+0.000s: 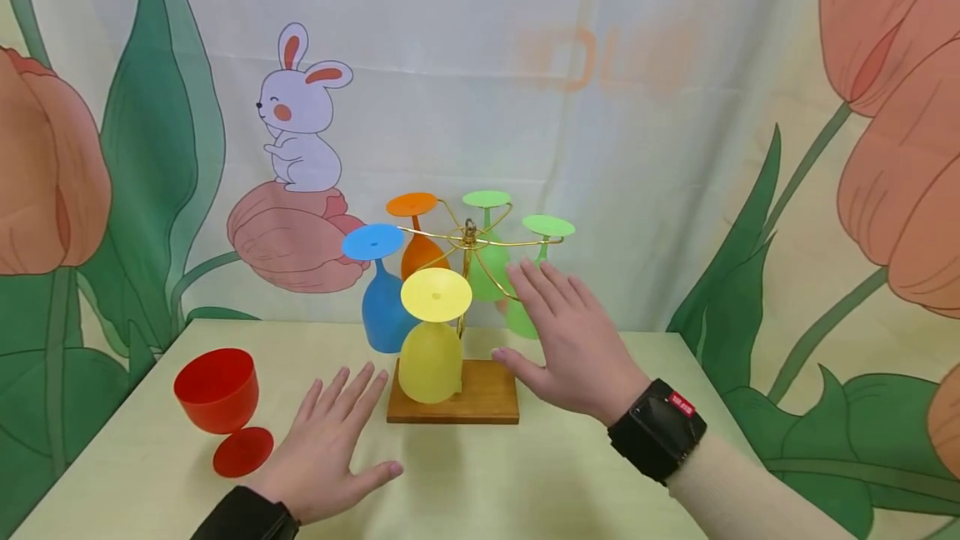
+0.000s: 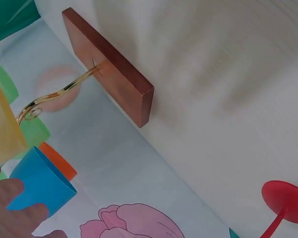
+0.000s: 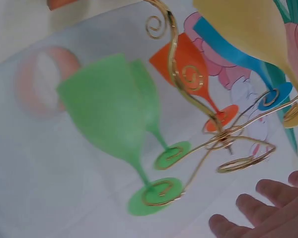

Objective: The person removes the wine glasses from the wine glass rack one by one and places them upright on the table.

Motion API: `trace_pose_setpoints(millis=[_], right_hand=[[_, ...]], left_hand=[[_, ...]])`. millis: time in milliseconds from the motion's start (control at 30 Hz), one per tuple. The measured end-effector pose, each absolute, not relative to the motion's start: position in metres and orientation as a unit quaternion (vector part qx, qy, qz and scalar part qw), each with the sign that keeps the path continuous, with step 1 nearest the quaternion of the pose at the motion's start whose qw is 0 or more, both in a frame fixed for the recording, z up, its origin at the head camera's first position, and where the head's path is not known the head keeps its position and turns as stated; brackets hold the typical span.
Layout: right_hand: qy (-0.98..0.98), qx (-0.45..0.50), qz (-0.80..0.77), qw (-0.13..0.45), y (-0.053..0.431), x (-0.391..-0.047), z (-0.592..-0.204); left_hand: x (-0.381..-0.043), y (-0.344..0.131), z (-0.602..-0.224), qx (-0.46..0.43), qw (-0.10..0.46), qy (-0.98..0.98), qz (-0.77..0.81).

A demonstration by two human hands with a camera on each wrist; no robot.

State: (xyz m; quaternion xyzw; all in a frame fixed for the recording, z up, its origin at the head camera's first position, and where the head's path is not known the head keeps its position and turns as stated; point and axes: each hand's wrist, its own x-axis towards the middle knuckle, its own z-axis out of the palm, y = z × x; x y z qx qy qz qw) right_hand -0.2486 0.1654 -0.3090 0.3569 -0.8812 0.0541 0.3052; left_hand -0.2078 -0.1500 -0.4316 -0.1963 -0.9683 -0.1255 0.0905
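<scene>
A gold wire rack [image 1: 470,242] on a wooden base [image 1: 487,394] carries goblets hanging upside down by their feet. They are yellow [image 1: 431,361], blue [image 1: 386,311], orange [image 1: 424,257] and green [image 3: 107,106], with a second green goblet [image 1: 487,265] behind. One wire loop [image 3: 238,166] bears no goblet. My right hand [image 1: 573,340], fingers spread and holding nothing, hovers at the rack's right side, partly hiding the nearer green goblet. In front of the rack, to the left, my left hand [image 1: 333,444] is spread over the table, palm down and holding nothing. A red goblet [image 1: 217,394] stands upright left of it.
The pale table [image 1: 600,473] runs back to a hanging cloth [image 1: 450,107] printed with tulips and a rabbit. Black bands [image 1: 660,432] are worn on both wrists. The red goblet's foot [image 2: 285,201] shows in the left wrist view.
</scene>
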Motion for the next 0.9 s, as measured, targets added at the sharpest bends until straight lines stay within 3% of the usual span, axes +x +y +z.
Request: trace_pose_setpoints(millis=[267,900], right_hand=[[-0.828,0.468,0.013,0.310,0.122,-0.254,-0.289],[-0.817,0.497,-0.038,0.289,0.093,-0.262,-0.293]], left_hand=[[-0.204,-0.141,-0.427,-0.158,0.073,-0.948,-0.265],[-0.208,-0.135,-0.427,-0.133,0.066,-0.936,-0.319]])
